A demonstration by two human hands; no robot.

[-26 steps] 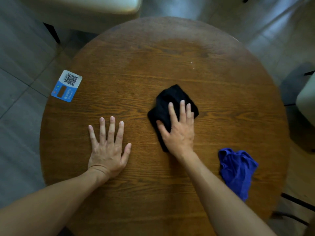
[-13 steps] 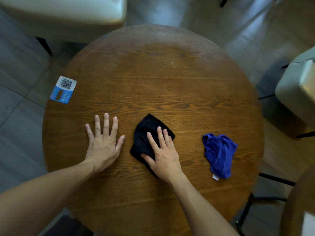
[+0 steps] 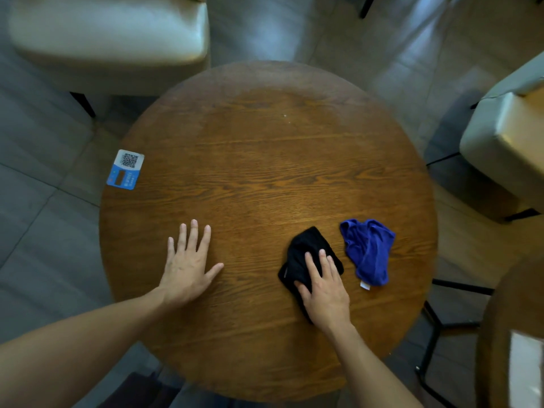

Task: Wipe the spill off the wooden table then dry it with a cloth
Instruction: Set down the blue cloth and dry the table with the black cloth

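Observation:
A round wooden table fills the view. My right hand lies flat on a black cloth and presses it onto the near right part of the tabletop. The cloth's far half sticks out beyond my fingers. A crumpled blue cloth with a white tag lies just to its right, not touching my hand. My left hand rests palm down on the bare wood at the near left, fingers spread, holding nothing. A darker, damp-looking patch covers the far part of the table.
A blue and white QR-code card lies at the table's left edge. Cream padded chairs stand beyond the far left and at the right. Another wooden surface and black metal legs are at the near right.
My right hand has slid the black cloth from the table's middle toward me, then rightward until it is close beside the blue cloth. My left hand has stayed flat in place.

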